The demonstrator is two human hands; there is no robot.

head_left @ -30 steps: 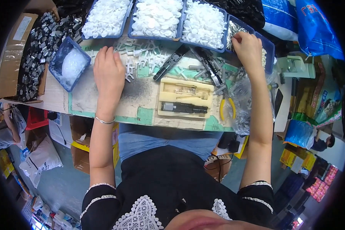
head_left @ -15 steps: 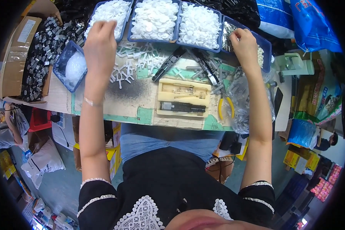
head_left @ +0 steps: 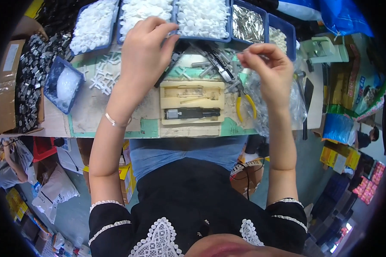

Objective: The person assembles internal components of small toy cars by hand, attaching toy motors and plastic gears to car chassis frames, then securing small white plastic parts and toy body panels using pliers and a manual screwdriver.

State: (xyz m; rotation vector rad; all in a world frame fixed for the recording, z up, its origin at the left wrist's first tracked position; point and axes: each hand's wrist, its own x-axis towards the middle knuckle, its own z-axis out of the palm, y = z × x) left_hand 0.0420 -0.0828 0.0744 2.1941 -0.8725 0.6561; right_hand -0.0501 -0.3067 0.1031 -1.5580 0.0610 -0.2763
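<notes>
My left hand [head_left: 146, 53] hovers over the near edge of the tray of white plastic pieces [head_left: 146, 13], thumb and forefinger apart, with nothing visible between them. My right hand [head_left: 270, 70] is raised above the right side of the table, fingertips pinched together; anything in them is too small to make out. Between and below the hands lies a cream fixture block [head_left: 192, 88] with two recesses. A long black part with a silver end [head_left: 192, 113] rests in its nearer recess. Two black-and-silver mechanisms [head_left: 218, 64] slant behind the block, one partly covered by my left hand.
A tray of silver metal pieces [head_left: 248, 25] and one of small cream pieces [head_left: 278, 40] stand at back right. Yellow-handled pliers [head_left: 252, 107] lie beside a clear plastic bag [head_left: 268, 115]. At left are a blue tray [head_left: 51, 96] and a carton [head_left: 4, 92] of dark metal parts.
My left hand has moved right from the left white-piece tray. My right hand has left the silver-piece tray, coming down slightly nearer to me. The view has shifted a little.
</notes>
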